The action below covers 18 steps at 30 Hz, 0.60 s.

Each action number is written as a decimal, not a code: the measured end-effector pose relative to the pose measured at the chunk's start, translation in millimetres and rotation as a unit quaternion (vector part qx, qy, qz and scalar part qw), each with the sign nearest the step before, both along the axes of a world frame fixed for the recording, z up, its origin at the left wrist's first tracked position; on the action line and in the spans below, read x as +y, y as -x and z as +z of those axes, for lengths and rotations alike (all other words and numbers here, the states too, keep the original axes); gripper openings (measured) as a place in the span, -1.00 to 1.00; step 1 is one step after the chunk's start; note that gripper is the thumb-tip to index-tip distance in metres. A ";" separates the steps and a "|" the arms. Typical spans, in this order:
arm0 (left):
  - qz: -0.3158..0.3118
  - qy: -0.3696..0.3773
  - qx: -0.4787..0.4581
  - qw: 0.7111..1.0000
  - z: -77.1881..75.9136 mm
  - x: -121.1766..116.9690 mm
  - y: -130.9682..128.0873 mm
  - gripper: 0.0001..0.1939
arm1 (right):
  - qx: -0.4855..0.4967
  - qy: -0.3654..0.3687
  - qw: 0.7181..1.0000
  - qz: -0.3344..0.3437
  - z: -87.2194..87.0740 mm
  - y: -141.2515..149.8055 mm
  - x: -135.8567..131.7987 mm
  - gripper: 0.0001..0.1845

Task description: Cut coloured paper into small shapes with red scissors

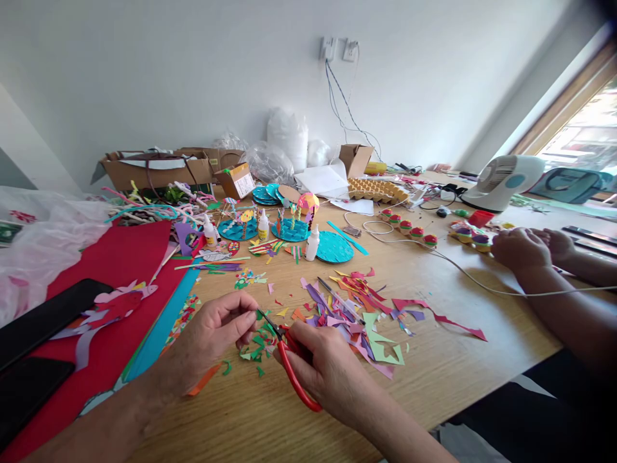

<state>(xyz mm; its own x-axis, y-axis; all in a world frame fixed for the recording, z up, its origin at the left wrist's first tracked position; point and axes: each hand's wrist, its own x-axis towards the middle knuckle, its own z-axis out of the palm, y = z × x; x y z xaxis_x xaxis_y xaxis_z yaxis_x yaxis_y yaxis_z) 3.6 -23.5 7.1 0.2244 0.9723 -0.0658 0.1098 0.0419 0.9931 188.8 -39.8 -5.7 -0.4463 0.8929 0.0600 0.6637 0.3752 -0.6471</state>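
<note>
"Gripping what, those right-hand fingers?"

"Red-handled scissors (284, 361). The right hand (325, 370) is wrapped around the handles, and the blades point away from it, toward the left hand (219, 334)."

"So where do the blade tips sit?"

"Right at the left fingertips. Thumb and forefinger are pinched together there; I can't tell whether a bit of paper is between them."

"And around the scissors?"

"Green scraps (255, 354) lie on the tabletop (434, 360) just beside the blades. Right of the scissors, near the right hand, is a light green piece (373, 334) with shapes cut out. Beyond them stands a glue bottle (312, 244), next to a blue disc (330, 247)."

"Anyone else?"

"Another person's hands (520, 247), well to the right of the scissors."
</note>
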 end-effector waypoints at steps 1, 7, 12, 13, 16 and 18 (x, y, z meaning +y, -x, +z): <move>0.003 0.002 -0.003 1.000 0.0 -0.5 -0.1 -0.89 | 0.003 -0.001 1.000 0.000 -0.7 0.0 0.1 -0.76; -0.003 0.009 -0.011 1.000 -3.3 0.3 -1.4 -0.89 | 0.022 -0.007 1.000 0.003 -5.1 1.1 1.0 -0.75; -0.025 0.005 -0.017 1.000 -4.4 -0.7 -0.3 -0.87 | 0.015 -0.004 1.000 0.003 -2.2 3.2 0.7 -0.77; -0.032 0.004 -0.019 0.999 -4.6 -1.2 0.0 -0.87 | 0.016 -0.004 1.000 0.005 -1.3 3.5 0.6 -0.77; -0.045 0.001 -0.019 0.999 -4.6 -2.4 0.4 -0.87 | 0.016 -0.008 1.000 0.005 0.1 4.2 0.4 -0.77; -0.043 0.000 -0.013 0.999 -4.1 -2.5 -0.1 -0.86 | 0.017 -0.010 1.000 0.004 -0.1 4.6 0.6 -0.76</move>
